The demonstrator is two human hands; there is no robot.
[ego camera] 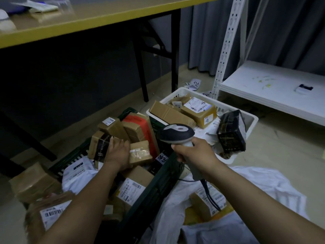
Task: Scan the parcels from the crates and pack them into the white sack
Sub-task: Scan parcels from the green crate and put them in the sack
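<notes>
Right hand (190,151) gripping scanner (176,133), head pointing left

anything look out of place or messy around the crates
Loose paper slips lie scattered on the floor behind the white crate, and a black-wrapped parcel stands tilted at that crate's right end.

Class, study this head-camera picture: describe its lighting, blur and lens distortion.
Head view: dim light, deep shadow under the yellow-edged table; papers on it and the lower-left brown parcel are blurred; the scanner in the right hand is fairly sharp; the white shelf upright leans, typical wide-angle distortion.
</notes>
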